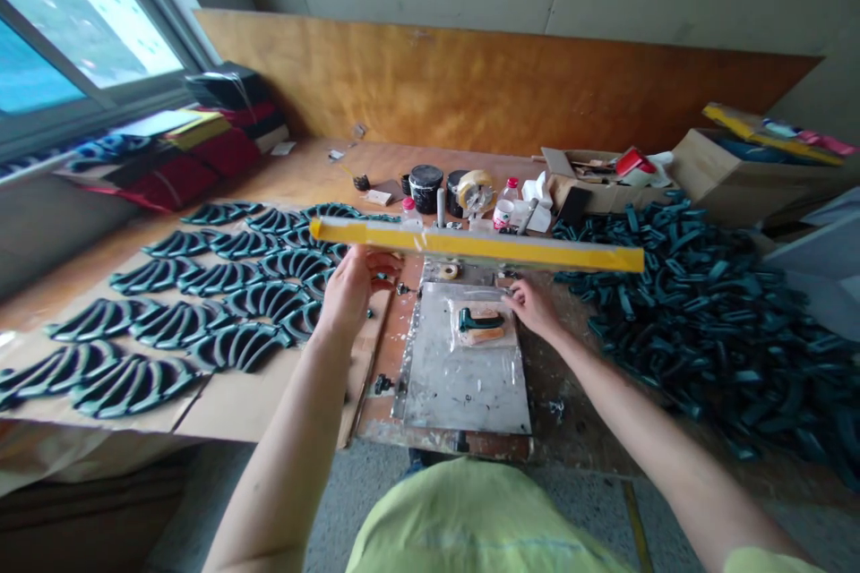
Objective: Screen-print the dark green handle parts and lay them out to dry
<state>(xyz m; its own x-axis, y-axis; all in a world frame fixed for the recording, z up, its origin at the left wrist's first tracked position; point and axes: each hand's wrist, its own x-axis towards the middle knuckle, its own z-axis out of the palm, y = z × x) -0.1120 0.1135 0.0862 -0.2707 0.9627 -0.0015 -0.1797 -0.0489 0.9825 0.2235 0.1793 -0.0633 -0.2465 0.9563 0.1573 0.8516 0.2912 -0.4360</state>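
My left hand (350, 282) is under the left part of a long yellow-edged bar or frame (477, 248), fingers curled; something dark shows between them, too small to name. Right of the plate's upper corner, my right hand (533, 304) has its fingertips pinched together near a clear film; what they hold, if anything, is hidden. Between the hands lies a grey metal plate (463, 389). On it, a dark green curved piece (480, 320) sits in a tan holder (485, 336). The yellow bar spans above the plate's far end.
Rows of dark green pieces (161, 322) lie fanned on cardboard (248, 394) at left. A big loose heap of them (705, 331) covers the right side. Black tubs (425, 188), a tape roll (476, 190) and cardboard boxes (718, 175) stand at the back.
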